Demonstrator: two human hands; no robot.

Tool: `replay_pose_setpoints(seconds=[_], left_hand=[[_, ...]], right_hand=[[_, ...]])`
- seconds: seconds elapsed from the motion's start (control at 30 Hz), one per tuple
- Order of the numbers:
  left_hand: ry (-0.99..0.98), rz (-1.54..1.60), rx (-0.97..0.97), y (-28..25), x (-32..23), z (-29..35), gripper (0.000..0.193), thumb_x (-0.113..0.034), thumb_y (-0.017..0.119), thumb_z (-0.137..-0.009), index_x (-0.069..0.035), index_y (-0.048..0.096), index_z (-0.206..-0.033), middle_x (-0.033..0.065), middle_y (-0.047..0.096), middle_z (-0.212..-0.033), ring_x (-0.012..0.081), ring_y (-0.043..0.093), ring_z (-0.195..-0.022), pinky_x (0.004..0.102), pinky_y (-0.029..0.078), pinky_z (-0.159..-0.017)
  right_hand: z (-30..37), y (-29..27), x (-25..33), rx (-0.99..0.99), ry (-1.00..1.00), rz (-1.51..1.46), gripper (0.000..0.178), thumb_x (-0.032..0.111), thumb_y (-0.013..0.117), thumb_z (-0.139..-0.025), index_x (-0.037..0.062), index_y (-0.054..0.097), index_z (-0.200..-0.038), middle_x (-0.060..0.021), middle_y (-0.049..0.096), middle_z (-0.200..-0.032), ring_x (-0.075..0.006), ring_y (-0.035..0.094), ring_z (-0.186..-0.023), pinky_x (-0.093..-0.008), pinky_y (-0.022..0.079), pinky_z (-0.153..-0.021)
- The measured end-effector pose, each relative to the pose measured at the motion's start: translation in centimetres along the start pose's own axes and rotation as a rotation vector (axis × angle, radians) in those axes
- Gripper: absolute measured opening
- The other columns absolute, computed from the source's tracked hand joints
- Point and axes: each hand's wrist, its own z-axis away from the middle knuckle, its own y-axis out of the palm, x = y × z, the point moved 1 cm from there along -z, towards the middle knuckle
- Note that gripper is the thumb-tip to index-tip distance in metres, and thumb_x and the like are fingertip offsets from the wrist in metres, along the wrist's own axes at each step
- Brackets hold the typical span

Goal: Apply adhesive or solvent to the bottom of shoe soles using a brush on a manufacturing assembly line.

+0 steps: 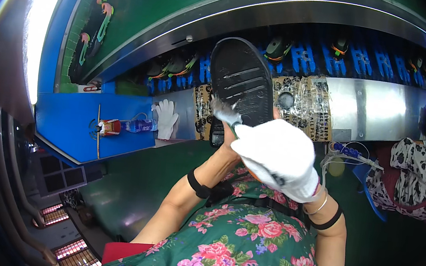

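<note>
A large black shoe sole (242, 75) is held up in front of me, its ribbed face toward me. My left hand (227, 137) is bare and grips the sole near its lower end, mostly hidden behind my right hand. Fingertips show at the sole's right edge. In a white glove, my right hand (277, 149) closes on a brush (225, 111), whose pale bristles touch the left side of the sole. The brush's handle is largely covered by the glove. Another black piece (216, 133) shows below the sole; I cannot tell if it is separate.
Beyond the sole, blue racks (303, 58) carry several shoes along a metal-edged line. A cardboard-covered ledge (309, 105) runs in front. On the blue side table (71, 121) lie a white glove (166, 118) and a bottle (139, 125). At the right sits another person in patterned clothing (415, 174).
</note>
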Motion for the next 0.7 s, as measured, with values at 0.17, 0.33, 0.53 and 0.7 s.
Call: replay_pose_setpoints(seconds=[0.17, 0.33, 0.53, 0.7], left_hand=[[0.098, -0.381, -0.125, 4.9, -0.7, 0.0, 0.113, -0.096, 0.042, -0.08, 0.003, 0.052, -0.135, 0.0144, 0.066, -0.117, 0.0279, 0.066, -0.107, 0.0401, 0.058, -0.09], [-0.036, -0.183, 0.17, 4.2, -0.6, -0.3, 0.132, -0.109, 0.026, -0.065, 0.004, 0.056, -0.128, 0.0205, 0.069, -0.11, 0.0313, 0.07, -0.101, 0.0454, 0.059, -0.089], [0.079, -0.452, -0.024, 6.5, -1.8, 0.1, 0.113, -0.102, 0.041, -0.072, 0.002, 0.06, -0.114, 0.0148, 0.069, -0.099, 0.025, 0.069, -0.091, 0.0344, 0.059, -0.077], [-0.016, -0.322, 0.128, 5.1, -2.6, 0.5, 0.112, -0.101, 0.045, -0.071, 0.0, 0.058, -0.118, 0.0174, 0.068, -0.101, 0.0275, 0.061, -0.102, 0.0419, 0.057, -0.084]], right_hand=[[0.4, -1.1, -1.2, -0.089, 0.083, -0.016, 0.036, 0.005, 0.075, -0.083, 0.0091, 0.076, -0.118, -0.0102, 0.076, -0.115, -0.0297, 0.072, -0.101, -0.0444, 0.055, -0.099], [1.2, 0.8, -0.2, 0.074, -0.017, -0.021, 0.039, 0.005, 0.076, -0.083, 0.0098, 0.075, -0.122, -0.0085, 0.075, -0.114, -0.0282, 0.071, -0.102, -0.0397, 0.056, -0.092], [1.0, -0.5, -0.7, 0.032, 0.069, 0.028, 0.039, 0.003, 0.079, -0.08, 0.011, 0.077, -0.118, -0.011, 0.076, -0.117, -0.0294, 0.071, -0.103, -0.0401, 0.056, -0.089], [1.0, 0.4, 0.9, 0.102, 0.032, -0.124, 0.039, 0.003, 0.083, -0.076, 0.0113, 0.078, -0.114, -0.0074, 0.077, -0.111, -0.026, 0.072, -0.093, -0.037, 0.057, -0.082]])
